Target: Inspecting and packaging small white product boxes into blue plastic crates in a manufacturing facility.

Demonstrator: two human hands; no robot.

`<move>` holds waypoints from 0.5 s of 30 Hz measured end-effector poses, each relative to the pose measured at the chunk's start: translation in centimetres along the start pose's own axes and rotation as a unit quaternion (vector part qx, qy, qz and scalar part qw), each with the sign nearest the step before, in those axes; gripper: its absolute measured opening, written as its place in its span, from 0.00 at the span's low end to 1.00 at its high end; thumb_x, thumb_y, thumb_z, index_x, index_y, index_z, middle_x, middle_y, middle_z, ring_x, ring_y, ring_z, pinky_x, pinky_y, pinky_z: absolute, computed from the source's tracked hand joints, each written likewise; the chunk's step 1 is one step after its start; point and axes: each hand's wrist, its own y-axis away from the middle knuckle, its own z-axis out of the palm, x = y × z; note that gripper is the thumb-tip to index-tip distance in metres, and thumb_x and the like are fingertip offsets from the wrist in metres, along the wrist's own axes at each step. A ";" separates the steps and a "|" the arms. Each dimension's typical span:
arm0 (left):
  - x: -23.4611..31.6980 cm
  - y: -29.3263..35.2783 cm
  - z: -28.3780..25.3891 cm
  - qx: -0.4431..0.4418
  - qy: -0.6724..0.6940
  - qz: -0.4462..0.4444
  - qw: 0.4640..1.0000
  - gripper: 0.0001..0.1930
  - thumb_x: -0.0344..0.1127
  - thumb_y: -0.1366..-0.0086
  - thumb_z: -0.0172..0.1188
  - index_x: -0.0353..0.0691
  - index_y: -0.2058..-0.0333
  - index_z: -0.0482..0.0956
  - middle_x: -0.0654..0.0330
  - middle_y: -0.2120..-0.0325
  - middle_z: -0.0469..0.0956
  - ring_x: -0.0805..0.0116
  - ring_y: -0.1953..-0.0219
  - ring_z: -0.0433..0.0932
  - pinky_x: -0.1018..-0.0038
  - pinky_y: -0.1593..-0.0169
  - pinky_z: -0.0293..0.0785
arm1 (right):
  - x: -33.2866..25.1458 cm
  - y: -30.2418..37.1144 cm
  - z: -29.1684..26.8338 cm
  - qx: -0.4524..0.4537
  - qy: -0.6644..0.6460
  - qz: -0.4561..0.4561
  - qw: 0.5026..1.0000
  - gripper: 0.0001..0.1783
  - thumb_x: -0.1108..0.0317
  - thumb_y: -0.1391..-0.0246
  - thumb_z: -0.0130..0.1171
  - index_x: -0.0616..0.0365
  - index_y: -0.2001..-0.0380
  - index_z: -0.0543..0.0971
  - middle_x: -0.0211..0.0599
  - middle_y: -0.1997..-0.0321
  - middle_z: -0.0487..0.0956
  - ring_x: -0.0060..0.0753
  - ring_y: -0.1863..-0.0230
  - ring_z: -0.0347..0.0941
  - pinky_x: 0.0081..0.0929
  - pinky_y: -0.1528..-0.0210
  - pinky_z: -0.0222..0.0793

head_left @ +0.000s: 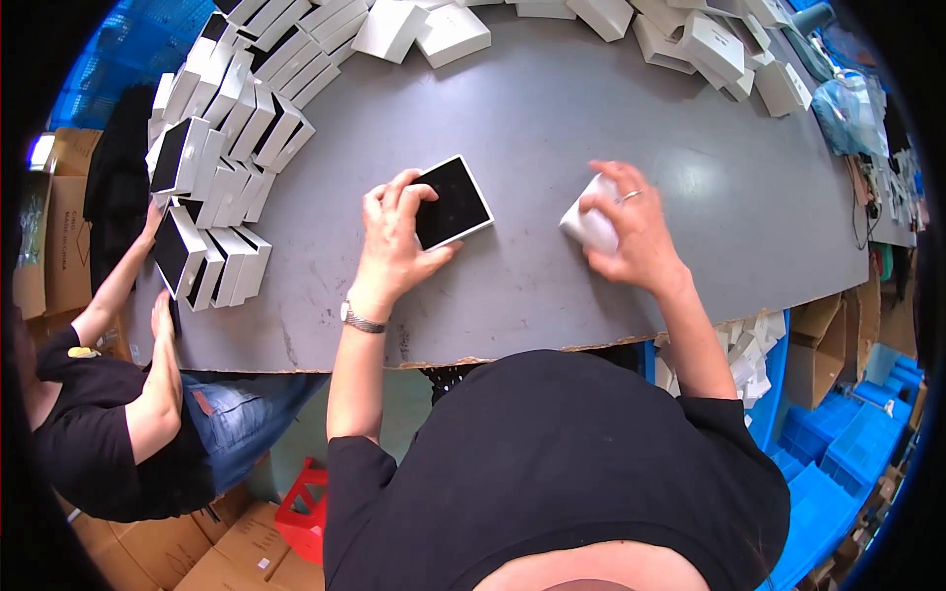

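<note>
My left hand (396,229) grips a shallow white box with a black top or inside (456,204) by its left edge, thumb along the near side and fingers curled over the far side. The box rests on or just above the grey table (512,295). To the right, clear of that box, my right hand (636,229) has its fingers wrapped round a white piece (594,225). Motion smears this piece, and the fingers partly cover it, so its exact kind cannot be told.
Rows of white boxes (232,118) line the table's left side, with more white boxes (714,44) along the far edge. A co-worker (118,424) stands at the left, hands near the boxes. A blue bin of white pieces (754,360) sits below the table; a red stool (307,517) stands lower left.
</note>
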 end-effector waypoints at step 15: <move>4.6 2.2 4.1 -0.067 0.246 0.096 0.962 0.44 0.29 0.61 0.79 0.44 0.43 0.66 0.51 0.38 0.64 0.48 0.35 0.63 0.57 0.33 0.64 | -2.2 -2.1 0.8 -0.086 -0.140 -0.228 0.960 0.37 0.68 0.71 0.73 0.53 0.51 0.72 0.42 0.29 0.64 0.53 0.35 0.65 0.50 0.34 0.61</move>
